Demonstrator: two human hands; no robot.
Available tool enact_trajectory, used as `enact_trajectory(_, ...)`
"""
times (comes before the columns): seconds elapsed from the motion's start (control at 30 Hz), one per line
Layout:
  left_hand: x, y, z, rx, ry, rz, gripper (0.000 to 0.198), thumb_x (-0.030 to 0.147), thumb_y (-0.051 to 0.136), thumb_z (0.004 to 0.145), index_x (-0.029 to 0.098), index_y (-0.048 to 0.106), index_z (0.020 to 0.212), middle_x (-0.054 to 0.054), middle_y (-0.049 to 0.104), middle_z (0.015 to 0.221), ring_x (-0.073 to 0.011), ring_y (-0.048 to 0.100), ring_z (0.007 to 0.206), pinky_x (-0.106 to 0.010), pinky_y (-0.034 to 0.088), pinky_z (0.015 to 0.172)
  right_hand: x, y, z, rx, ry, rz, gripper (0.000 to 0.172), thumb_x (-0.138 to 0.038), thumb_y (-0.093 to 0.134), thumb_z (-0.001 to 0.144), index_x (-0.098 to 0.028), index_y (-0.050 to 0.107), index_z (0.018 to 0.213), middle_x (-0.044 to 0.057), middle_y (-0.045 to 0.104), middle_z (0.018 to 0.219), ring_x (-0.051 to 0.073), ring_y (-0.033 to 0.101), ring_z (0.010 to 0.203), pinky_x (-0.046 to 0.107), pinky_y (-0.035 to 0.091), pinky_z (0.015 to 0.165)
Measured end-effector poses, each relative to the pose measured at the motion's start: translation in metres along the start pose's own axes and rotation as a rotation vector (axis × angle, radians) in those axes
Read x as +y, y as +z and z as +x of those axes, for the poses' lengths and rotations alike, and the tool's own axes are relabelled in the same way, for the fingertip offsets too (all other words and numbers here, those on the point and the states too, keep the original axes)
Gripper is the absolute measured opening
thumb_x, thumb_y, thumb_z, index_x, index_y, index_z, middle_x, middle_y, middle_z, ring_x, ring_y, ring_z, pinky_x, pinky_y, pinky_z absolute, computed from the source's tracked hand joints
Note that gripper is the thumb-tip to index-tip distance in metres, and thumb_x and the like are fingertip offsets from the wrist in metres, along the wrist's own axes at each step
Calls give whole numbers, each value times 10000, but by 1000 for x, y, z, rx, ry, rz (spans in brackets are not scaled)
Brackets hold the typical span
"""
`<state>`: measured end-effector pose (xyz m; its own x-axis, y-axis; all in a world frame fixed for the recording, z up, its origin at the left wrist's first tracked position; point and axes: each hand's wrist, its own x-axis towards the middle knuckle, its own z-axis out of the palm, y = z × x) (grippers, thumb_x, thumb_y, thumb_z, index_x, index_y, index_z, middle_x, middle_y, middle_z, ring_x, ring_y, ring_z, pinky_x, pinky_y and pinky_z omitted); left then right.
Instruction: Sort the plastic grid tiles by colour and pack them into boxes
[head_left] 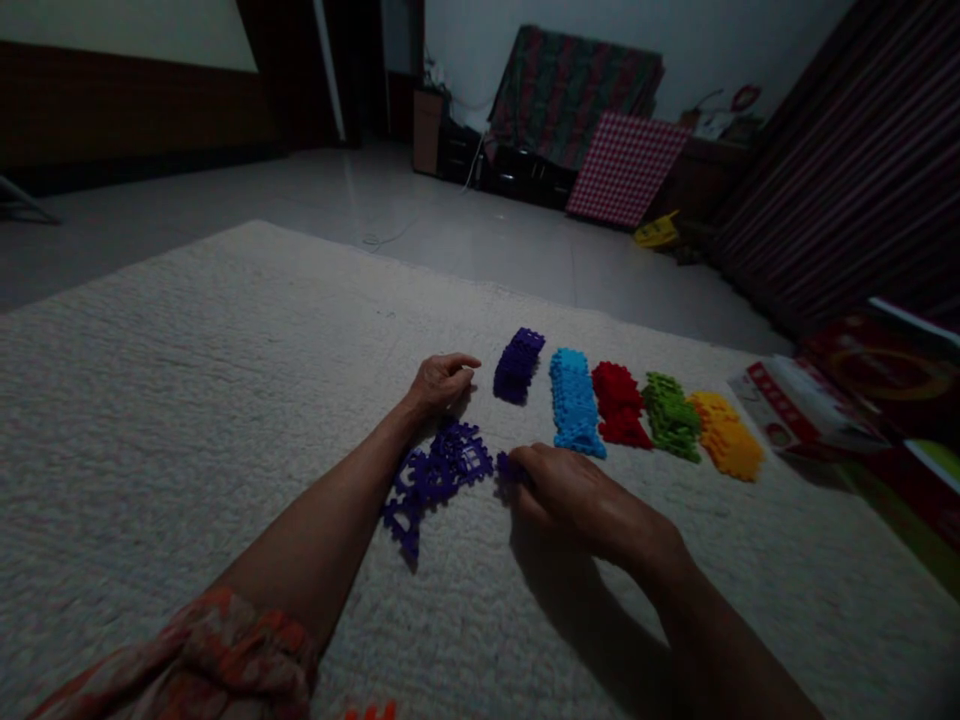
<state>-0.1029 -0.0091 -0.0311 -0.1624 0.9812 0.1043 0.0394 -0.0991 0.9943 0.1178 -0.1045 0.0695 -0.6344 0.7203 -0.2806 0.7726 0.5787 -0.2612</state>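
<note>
On a cream carpet (187,400) lies a flat chain of joined purple puzzle pieces (431,480). My left hand (442,382) rests just beyond its far end with the fingers curled in; nothing shows inside them. My right hand (570,490) lies palm down to the right of the chain, its fingertips pinched on a small purple piece (504,466). Beyond my hands stand sorted stacks in a row: purple (517,365), blue (574,402), red (619,405), green (670,416) and yellow (726,436).
A red and white box (806,410) and other coloured packaging (900,440) lie at the carpet's right edge. Past the carpet is a grey tiled floor (450,230), with a checked red board (626,168) and covered furniture (574,95) against the far wall.
</note>
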Motion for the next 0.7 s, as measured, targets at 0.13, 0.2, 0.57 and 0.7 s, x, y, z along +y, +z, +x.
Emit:
enact_trajectory(0.13, 2, 0, -1, -25, 2, 30, 314, 238, 601, 711, 128, 747, 967, 53, 556, 511, -90, 549, 469, -222, 499, 543, 5, -3, 16, 35, 81, -1, 266, -105, 377, 947, -160, 577, 1114, 95, 686, 905, 192, 626, 785, 290, 372, 660)
enact_trajectory(0.2, 3, 0, -1, -28, -8, 49, 317, 232, 597, 713, 125, 747, 972, 52, 555, 504, -90, 547, 467, -213, 483, 525, 10, 0, 27, 116, 104, -4, 349, -99, 382, 952, -149, 524, 1267, 130, 697, 1022, 214, 645, 889, 297, 408, 721)
enact_trajectory(0.57, 5, 1, -2, -15, -26, 36, 310, 226, 614, 720, 122, 750, 978, 44, 577, 512, -84, 543, 469, -238, 526, 584, 20, 12, 29, 272, -18, 8, 350, -148, 630, 809, -211, 564, 1147, 132, 594, 1157, 275, 580, 1055, 383, 490, 878)
enact_trajectory(0.7, 0, 0, 1, -21, 0, 61, 316, 249, 613, 719, 129, 756, 974, 60, 526, 486, -90, 543, 471, -244, 531, 591, 17, 7, 31, 237, 24, -33, 268, -164, 668, 789, -203, 586, 1041, 139, 584, 1129, 287, 570, 1034, 394, 489, 851)
